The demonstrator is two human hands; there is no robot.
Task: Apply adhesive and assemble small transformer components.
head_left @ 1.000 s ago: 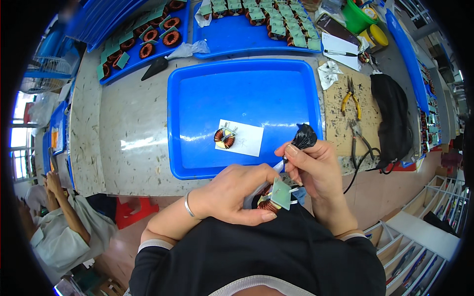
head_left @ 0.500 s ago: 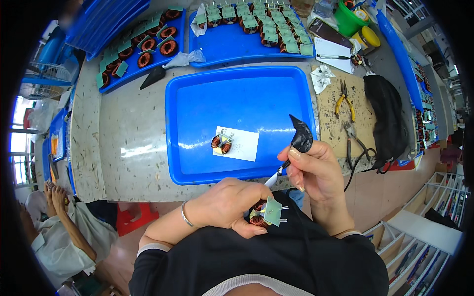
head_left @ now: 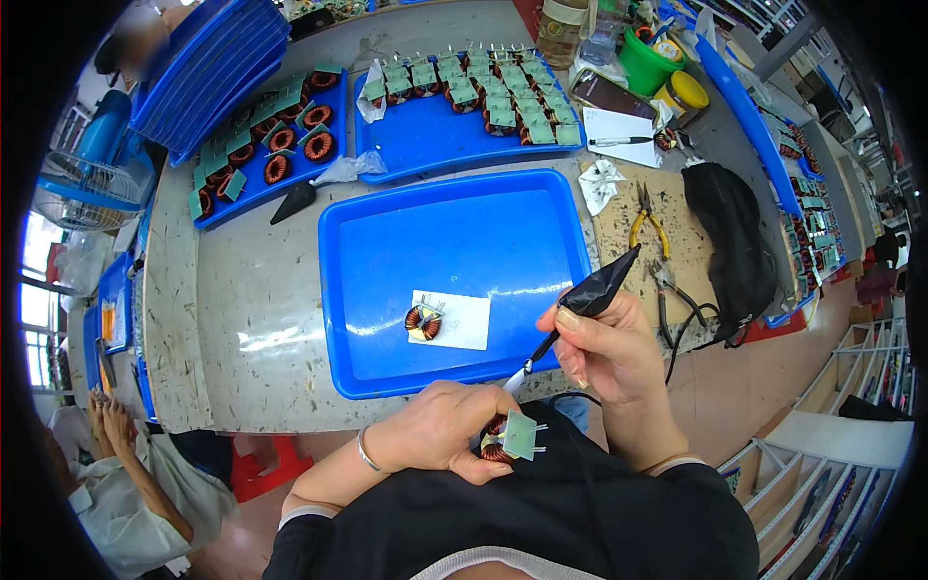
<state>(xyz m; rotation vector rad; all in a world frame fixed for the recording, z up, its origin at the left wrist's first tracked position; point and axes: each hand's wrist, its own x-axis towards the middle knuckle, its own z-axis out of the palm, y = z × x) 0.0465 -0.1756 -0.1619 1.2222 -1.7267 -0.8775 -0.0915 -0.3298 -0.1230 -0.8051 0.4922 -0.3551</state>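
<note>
My left hand (head_left: 430, 425) is closed round a copper-wound toroidal coil (head_left: 495, 440), thumb below it and fingers above. A square green board (head_left: 523, 437) sits on the coil's right side, with metal pins pointing right. Between the fingers of my right hand (head_left: 619, 353) is a black cone-shaped bag (head_left: 604, 280), its wide pointed end up and its narrow end down. A white tip (head_left: 518, 379) at that narrow end lies close to the left fingers and the coil; whether it touches is unclear. Another coil (head_left: 422, 323) rests on white paper (head_left: 462, 319) in the blue tray (head_left: 333, 290).
Two trays of coils with green boards, one left (head_left: 338, 126) and one right (head_left: 387, 159), stand at the back. Yellow-handled pliers (head_left: 650, 220) and dark-handled cutters (head_left: 665, 290) lie on brown board (head_left: 619, 232). A black cloth (head_left: 730, 242) lies beside them. A co-worker (head_left: 145, 474) sits left.
The whole view has shifted, so the bench sits lower in it. The black bag in my right hand now shows longer and smoother, leaning right. My left hand still holds the coil.
</note>
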